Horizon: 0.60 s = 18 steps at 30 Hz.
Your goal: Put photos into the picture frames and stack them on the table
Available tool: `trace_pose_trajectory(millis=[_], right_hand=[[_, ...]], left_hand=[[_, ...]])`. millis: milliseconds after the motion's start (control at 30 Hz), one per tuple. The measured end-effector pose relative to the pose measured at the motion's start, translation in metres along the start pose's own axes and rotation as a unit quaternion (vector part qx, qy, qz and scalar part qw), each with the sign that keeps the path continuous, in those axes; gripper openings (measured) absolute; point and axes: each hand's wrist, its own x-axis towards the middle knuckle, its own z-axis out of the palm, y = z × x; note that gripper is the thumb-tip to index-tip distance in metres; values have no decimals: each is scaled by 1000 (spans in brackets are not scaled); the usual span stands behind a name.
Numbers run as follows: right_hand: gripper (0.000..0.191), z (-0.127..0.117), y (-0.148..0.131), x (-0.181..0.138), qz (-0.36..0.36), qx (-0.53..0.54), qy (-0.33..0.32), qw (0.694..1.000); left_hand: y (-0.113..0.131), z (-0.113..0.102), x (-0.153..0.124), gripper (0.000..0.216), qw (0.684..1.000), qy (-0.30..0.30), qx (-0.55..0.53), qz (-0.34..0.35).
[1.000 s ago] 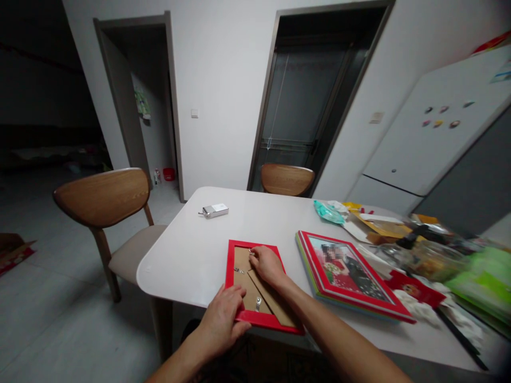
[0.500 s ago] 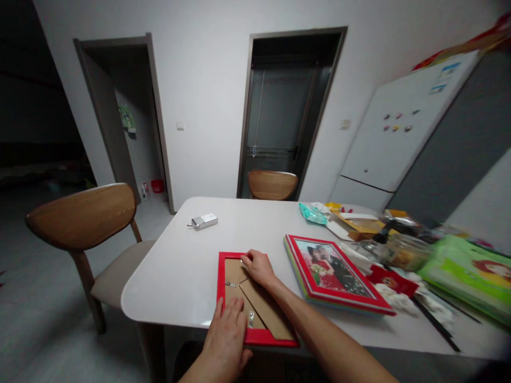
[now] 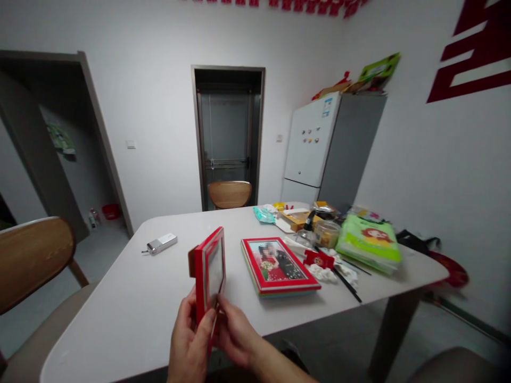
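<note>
A red picture frame [image 3: 200,266] stands upright, raised over the near side of the table, turned nearly edge-on with its front to the right. Part of its brown backing support juts out on the left. My left hand [image 3: 189,335] is closed around the lower left edge, thumb on the red rim. My right hand [image 3: 237,330] is at the frame's lower front, fingers bent against it; whether they pinch the rim or something small is hidden. To the right, a second red picture frame [image 3: 295,284] with a photo of people lies face up on a stack.
A silver-white device [image 3: 162,243] lies on the white table [image 3: 120,298] at left. At right are a red packet [image 3: 318,259], crumpled tissues [image 3: 323,274], a clear jar [image 3: 327,234], a green package [image 3: 369,244] and black strips [image 3: 347,284]. Wooden chairs [image 3: 230,194] stand around.
The frame, lying face down on the table before, is now lifted and turned upright. My left hand has closed on its edge; my right hand moved from its back to its front. The view swung right.
</note>
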Motion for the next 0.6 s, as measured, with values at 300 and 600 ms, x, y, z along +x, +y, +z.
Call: trace_pose_trajectory(millis=[300,600], right_hand=[[13,-63,-139,-11,-181,-190,125,957],[8,-169,-212,-4,-160,-389,237,876]], left_hand=[[21,49,54,59,974,-35,-215,-57],[-62,121,60,41,993,-106,-31,-43]])
